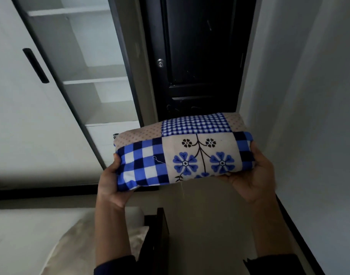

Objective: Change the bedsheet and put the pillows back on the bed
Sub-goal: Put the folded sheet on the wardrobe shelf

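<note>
A folded bedsheet with blue checks, beige dotted patches and blue flowers is held level in front of me at mid-frame. My left hand grips its left end from below, thumb on top. My right hand cups its right end from underneath. A corner of the bed with pale bedding shows at the lower left, below my left forearm.
An open white wardrobe with bare shelves stands at the left, its sliding door pushed aside. A dark door is straight ahead. A white wall runs along the right. The bed's dark wooden end board is below.
</note>
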